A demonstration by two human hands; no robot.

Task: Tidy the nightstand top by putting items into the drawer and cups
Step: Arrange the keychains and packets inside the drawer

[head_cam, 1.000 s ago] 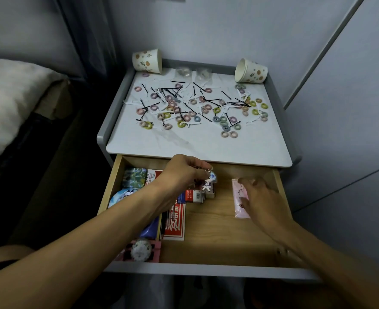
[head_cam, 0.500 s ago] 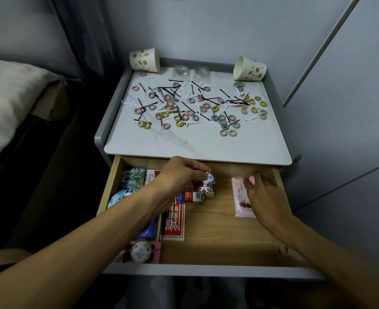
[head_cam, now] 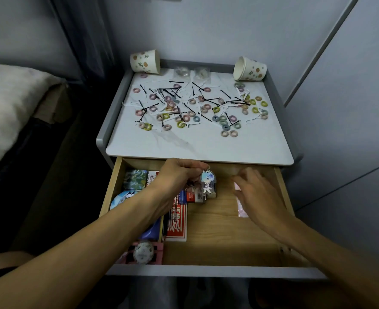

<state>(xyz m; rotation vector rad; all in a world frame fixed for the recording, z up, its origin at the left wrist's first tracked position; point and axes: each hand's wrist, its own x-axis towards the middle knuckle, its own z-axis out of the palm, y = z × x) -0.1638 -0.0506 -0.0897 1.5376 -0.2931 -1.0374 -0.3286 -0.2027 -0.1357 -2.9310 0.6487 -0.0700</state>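
The drawer [head_cam: 228, 233] stands pulled out below the nightstand top [head_cam: 197, 148], and both hands are inside it. The left hand [head_cam: 176, 177], at about 12 o'clock of the drawer's middle, pinches the top of a keychain charm [head_cam: 207, 182] between curled fingertips, so that the small blue-haired figure hangs just over a little red-and-white box [head_cam: 193, 197] on the drawer floor. The right hand [head_cam: 258, 192] hovers at 3 o'clock in the drawer, its fingers loosely spread and blurred, over a pink packet [head_cam: 240, 205] that lies flat by the right wall; whether the fingers touch it cannot be told. At 9 o'clock the drawer holds a green patterned roll [head_cam: 135, 179], and a red card box [head_cam: 176, 223] lies beside the left forearm, with a pink-and-black item bearing a round white face [head_cam: 143, 253] at 7 o'clock. On the top, small coloured hair ties [head_cam: 233, 133] and black bobby pins [head_cam: 176, 82] lie scattered across the far half, mixed together. A floral paper cup [head_cam: 145, 61] lies tipped at the 11 o'clock corner, a second paper cup [head_cam: 249, 69] lies on its side at the 1 o'clock corner with its mouth towards 9 o'clock, and two clear bags [head_cam: 182, 72] sit between them. A bed [head_cam: 10, 103] fills the picture at 9 o'clock.
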